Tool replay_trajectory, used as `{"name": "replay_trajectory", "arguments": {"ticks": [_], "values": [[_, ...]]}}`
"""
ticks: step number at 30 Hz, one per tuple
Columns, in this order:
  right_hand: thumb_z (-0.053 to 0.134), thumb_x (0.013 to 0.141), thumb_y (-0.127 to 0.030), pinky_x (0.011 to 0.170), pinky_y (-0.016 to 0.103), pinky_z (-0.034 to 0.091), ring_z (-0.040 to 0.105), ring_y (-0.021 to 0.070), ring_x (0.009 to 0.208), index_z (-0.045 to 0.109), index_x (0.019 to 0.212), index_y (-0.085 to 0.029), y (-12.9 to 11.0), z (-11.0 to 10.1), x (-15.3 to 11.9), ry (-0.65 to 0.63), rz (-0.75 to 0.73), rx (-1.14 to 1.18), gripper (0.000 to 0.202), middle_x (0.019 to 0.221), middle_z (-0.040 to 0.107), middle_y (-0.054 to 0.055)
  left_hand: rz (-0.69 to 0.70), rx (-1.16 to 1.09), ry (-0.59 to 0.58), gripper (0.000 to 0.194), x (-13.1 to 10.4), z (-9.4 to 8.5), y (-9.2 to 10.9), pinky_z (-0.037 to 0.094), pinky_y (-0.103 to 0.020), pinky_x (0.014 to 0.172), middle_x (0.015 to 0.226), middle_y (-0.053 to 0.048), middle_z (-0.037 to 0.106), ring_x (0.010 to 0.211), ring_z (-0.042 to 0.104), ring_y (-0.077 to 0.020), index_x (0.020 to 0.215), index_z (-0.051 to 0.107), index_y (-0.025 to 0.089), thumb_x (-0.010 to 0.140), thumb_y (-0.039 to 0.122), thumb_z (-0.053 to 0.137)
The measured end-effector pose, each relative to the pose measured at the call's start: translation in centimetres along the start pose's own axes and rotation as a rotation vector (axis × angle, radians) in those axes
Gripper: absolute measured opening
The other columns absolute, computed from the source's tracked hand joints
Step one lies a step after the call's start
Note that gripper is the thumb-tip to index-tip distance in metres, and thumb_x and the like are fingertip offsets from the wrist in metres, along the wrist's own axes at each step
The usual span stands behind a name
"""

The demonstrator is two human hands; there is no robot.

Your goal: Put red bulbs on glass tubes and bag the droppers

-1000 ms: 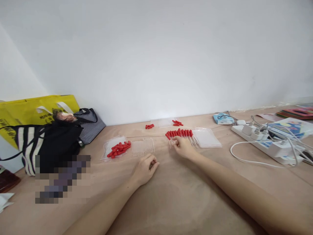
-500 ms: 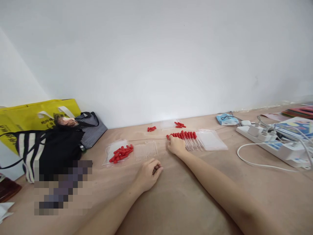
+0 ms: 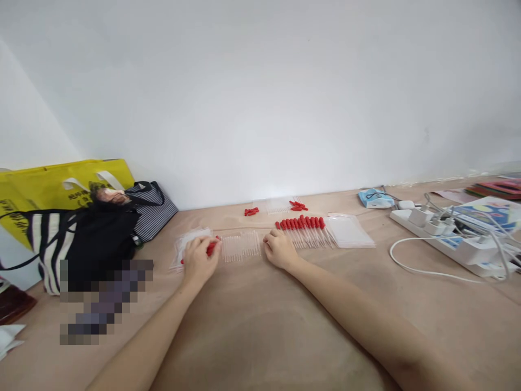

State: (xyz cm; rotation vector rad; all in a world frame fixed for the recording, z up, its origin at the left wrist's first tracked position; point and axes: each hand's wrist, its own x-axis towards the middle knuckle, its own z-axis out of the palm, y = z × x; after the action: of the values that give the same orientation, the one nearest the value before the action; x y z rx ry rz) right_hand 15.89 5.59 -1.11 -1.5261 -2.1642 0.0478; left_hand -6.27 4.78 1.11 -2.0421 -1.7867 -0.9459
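Markings: none legible.
Yellow bag carries dark printed characters at two places, partly covered, too small to read with certainty.

Looks matt and rubbery on red bulbs, clear and smooth on thin tubes, plastic on the power strip, cloth on the pinstriped bag.
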Motion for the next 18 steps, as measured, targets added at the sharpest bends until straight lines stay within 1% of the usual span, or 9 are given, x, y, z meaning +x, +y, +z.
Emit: {"name": "replay_trajectory", "arguments": {"ticks": [1,3,4,7,9,11,13,15,18], "values": [[0.04,0.081,-0.021,0.08,0.028,0.035,0.048,0.0174,0.094,0.059,0.09,-0.016,-0.3,0.1,0.0,0.021,-0.044,0.025,0.022,0.096,0.057,0.008,-0.062,0.055,-0.028,0.026,0.6,-0.2,-1.1,0.037,-0.042,0.083,0.097,-0.007,0.058,0.096,0.049,-0.0269,0.086,0.062,0.022,0.08,0.038,0.043],[0.042,0.082,-0.028,0.085,0.032,0.032,0.045,0.0196,0.099,0.06,0.095,-0.016,-0.8,0.4,0.3,0.052,-0.101,0.072,0.025,0.099,0.056,0.009,-0.185,0.096,-0.154,0.037,1.4,-0.5,-2.9,0.034,-0.048,0.085,0.115,-0.01,0.051,0.108,0.042,-0.0313,0.105,0.058,0.022,0.084,0.039,0.032],[0.043,0.081,-0.034,0.087,0.034,0.031,0.044,0.0211,0.101,0.059,0.1,-0.016,-1.1,0.5,0.5,0.051,-0.107,0.085,0.03,0.104,0.055,0.01,-0.218,0.091,-0.224,0.041,1.8,-0.5,-3.7,0.033,-0.049,0.086,0.12,-0.011,0.048,0.111,0.04,-0.0322,0.11,0.056,0.021,0.085,0.039,0.028],[0.04,0.078,-0.054,0.091,0.044,0.026,0.035,0.0272,0.113,0.049,0.117,-0.023,-2.3,0.9,1.2,-0.017,-0.081,0.071,0.051,0.123,0.044,0.01,-0.174,0.04,-0.336,0.046,2.3,0.1,-5.1,0.036,-0.039,0.089,0.117,-0.009,0.052,0.11,0.045,-0.0257,0.112,0.055,0.018,0.086,0.039,0.022],[0.034,0.076,-0.062,0.092,0.054,0.019,0.025,0.0317,0.12,0.04,0.124,-0.032,-3.3,1.1,1.8,-0.094,-0.106,0.047,0.057,0.133,0.033,0.008,-0.115,0.01,-0.368,0.047,2.5,0.7,-5.3,0.037,-0.031,0.09,0.114,-0.005,0.055,0.108,0.048,-0.0211,0.112,0.056,0.019,0.086,0.041,0.023],[0.029,0.075,-0.066,0.092,0.061,0.009,0.015,0.0348,0.125,0.031,0.128,-0.039,-4.3,1.4,2.3,-0.189,-0.149,0.025,0.06,0.139,0.023,0.005,-0.085,0.0,-0.39,0.047,2.5,1.1,-5.2,0.035,-0.031,0.092,0.116,-0.005,0.055,0.108,0.048,-0.0211,0.112,0.055,0.02,0.085,0.045,0.026],[0.025,0.073,-0.069,0.089,0.066,0.002,0.008,0.0369,0.126,0.026,0.129,-0.042,-5.1,1.6,2.6,-0.282,-0.161,0.007,0.062,0.141,0.017,0.003,-0.075,0.006,-0.398,0.047,2.4,1.2,-4.9,0.034,-0.033,0.094,0.118,-0.006,0.053,0.109,0.047,-0.0226,0.113,0.056,0.021,0.082,0.048,0.031],[0.024,0.073,-0.07,0.088,0.068,-0.001,0.004,0.0382,0.127,0.024,0.13,-0.042,-5.6,1.9,2.8,-0.342,-0.141,0.005,0.064,0.142,0.015,0.003,-0.051,0.017,-0.401,0.047,2.3,1.1,-4.6,0.033,-0.034,0.095,0.119,-0.006,0.052,0.109,0.047,-0.0236,0.111,0.056,0.022,0.08,0.049,0.036],[0.024,0.074,-0.069,0.088,0.067,0.002,0.005,0.0379,0.127,0.024,0.13,-0.041,-5.8,2.3,2.7,-0.379,-0.122,0.031,0.063,0.142,0.015,0.004,0.049,-0.015,-0.394,0.043,2.1,1.0,-4.0,0.035,-0.032,0.093,0.115,-0.003,0.056,0.106,0.05,-0.022,0.109,0.057,0.024,0.078,0.047,0.04]]}}
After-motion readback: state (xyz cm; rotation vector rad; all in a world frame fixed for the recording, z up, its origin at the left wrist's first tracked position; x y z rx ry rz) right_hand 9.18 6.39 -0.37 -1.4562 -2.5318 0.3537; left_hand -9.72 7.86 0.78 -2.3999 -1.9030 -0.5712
